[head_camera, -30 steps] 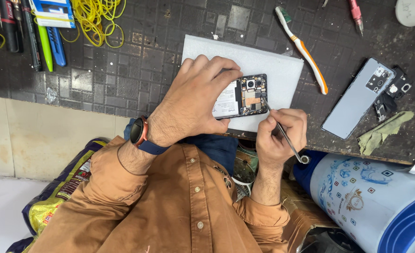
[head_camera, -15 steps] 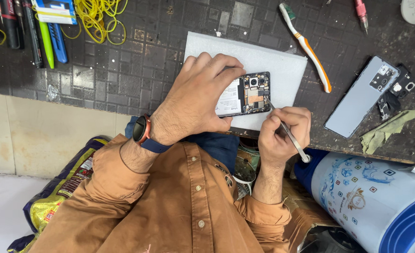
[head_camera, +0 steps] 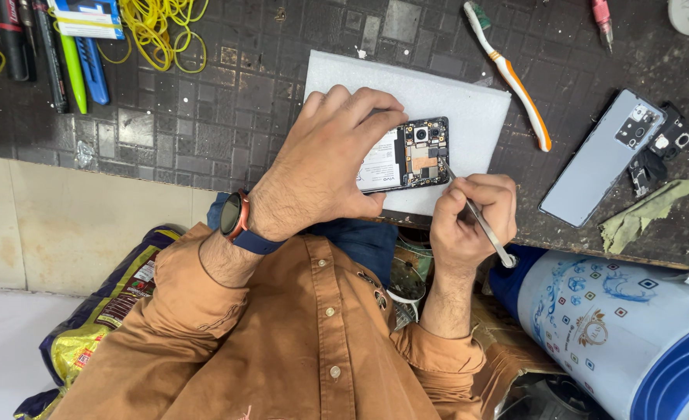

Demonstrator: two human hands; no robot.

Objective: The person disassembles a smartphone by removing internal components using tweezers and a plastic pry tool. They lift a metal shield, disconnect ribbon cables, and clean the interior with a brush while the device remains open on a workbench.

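An opened phone (head_camera: pixel 414 152) with its back off lies on a white foam pad (head_camera: pixel 469 109), its circuit board and battery showing. My left hand (head_camera: pixel 325 167) presses down over the phone's lower half and grips it. My right hand (head_camera: pixel 473 218) pinches thin metal tweezers (head_camera: pixel 480 225), whose tip touches the phone's right edge by the board. A watch with a blue strap (head_camera: pixel 236 218) is on my left wrist.
A light-blue phone back cover (head_camera: pixel 601 159) and small black parts (head_camera: pixel 667 140) lie at the right, beside a green cloth (head_camera: pixel 644 218). A toothbrush (head_camera: pixel 512 74) rests past the pad. Pens, tools (head_camera: pixel 49 47) and yellow wire (head_camera: pixel 162 27) sit far left. A blue-white container (head_camera: pixel 632 327) stands low right.
The view has shifted slightly. My right hand has brought the tweezer tip up to the phone's right edge. My left hand stays on the phone.
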